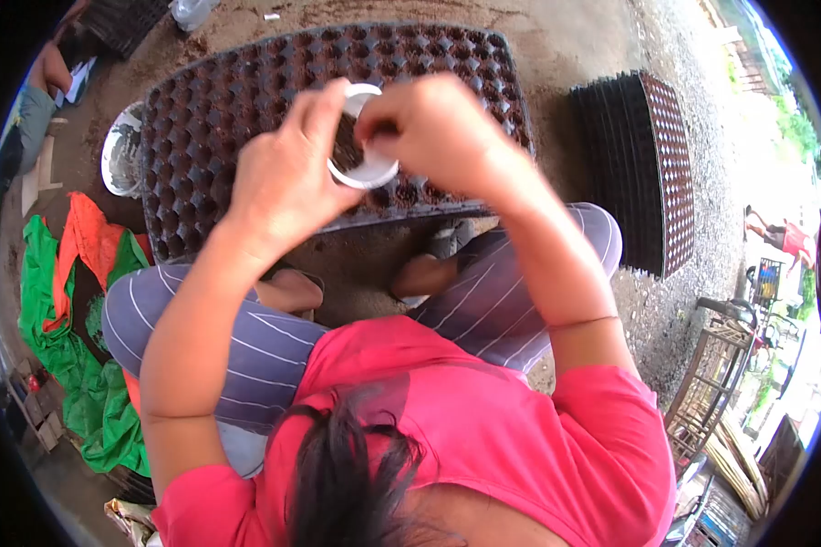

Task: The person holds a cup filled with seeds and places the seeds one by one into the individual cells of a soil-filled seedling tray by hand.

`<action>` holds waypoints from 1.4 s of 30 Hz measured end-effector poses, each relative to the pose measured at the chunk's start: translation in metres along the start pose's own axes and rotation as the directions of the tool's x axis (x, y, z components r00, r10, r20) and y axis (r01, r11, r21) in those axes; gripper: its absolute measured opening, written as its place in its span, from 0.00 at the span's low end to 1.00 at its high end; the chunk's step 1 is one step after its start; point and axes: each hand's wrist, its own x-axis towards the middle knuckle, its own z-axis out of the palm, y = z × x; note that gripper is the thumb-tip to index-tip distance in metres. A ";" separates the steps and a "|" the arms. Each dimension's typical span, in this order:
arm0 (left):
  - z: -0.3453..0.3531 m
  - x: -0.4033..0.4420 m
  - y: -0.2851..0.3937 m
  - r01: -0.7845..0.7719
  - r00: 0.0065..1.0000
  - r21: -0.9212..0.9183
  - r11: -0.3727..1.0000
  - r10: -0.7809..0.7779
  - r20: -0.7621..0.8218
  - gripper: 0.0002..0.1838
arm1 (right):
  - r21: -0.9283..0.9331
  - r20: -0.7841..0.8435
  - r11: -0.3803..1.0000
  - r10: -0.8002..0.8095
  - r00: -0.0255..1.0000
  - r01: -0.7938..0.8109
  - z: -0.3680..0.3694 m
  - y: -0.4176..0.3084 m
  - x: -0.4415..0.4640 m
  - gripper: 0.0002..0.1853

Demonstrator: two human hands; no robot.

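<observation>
My left hand is closed around a small white cup, tilted so that its mouth faces up toward me. Dark, grainy stuff lies inside the cup. The fingers of my right hand are curled together at the cup's mouth; motion blurs them, and whatever they may pinch is hidden. Below both hands spreads a black seedling tray with many round cells. Brown soil shows in the cells and on the ridges between them.
To the right stands a tall stack of black seedling trays. A white basin sits left of the tray, near green and orange sacks. Another person's leg shows at far left. A metal-framed cart is at right.
</observation>
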 end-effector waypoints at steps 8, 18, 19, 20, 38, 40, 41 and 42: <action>-0.026 0.016 -0.053 0.033 0.970 -0.032 0.999 -0.040 -0.239 0.50 | -0.031 -0.067 0.983 0.179 0.981 -0.182 -0.017 0.069 0.043 0.09; -0.019 0.008 -0.076 0.113 0.974 -0.026 0.993 -0.115 -0.192 0.54 | -0.098 0.047 0.987 0.131 0.990 -0.126 -0.001 0.079 0.053 0.11; -0.019 0.006 -0.077 0.114 0.971 -0.034 0.993 -0.119 -0.209 0.54 | -0.100 0.050 0.986 0.136 0.989 -0.130 -0.003 0.072 0.053 0.11; -0.019 0.005 -0.078 0.113 0.971 -0.040 0.993 -0.119 -0.207 0.54 | -0.106 0.042 0.986 0.136 0.990 -0.131 -0.005 0.066 0.051 0.11; -0.021 -0.001 -0.088 0.103 0.973 -0.132 0.986 -0.127 -0.191 0.55 | -0.129 0.175 0.936 0.346 0.922 -0.327 -0.005 0.078 0.071 0.10; -0.021 -0.001 -0.088 0.069 0.974 -0.136 0.988 -0.096 -0.205 0.55 | -0.171 0.159 0.960 0.249 0.955 -0.222 -0.002 0.085 0.069 0.11; -0.020 0.000 -0.089 0.068 0.974 -0.137 0.988 -0.095 -0.205 0.55 | -0.176 0.155 0.979 0.130 0.979 -0.102 -0.004 0.089 0.067 0.11; -0.021 0.001 -0.089 0.056 0.975 -0.122 0.991 -0.080 -0.206 0.55 | -0.182 0.151 0.983 0.009 0.989 0.019 -0.006 0.090 0.066 0.11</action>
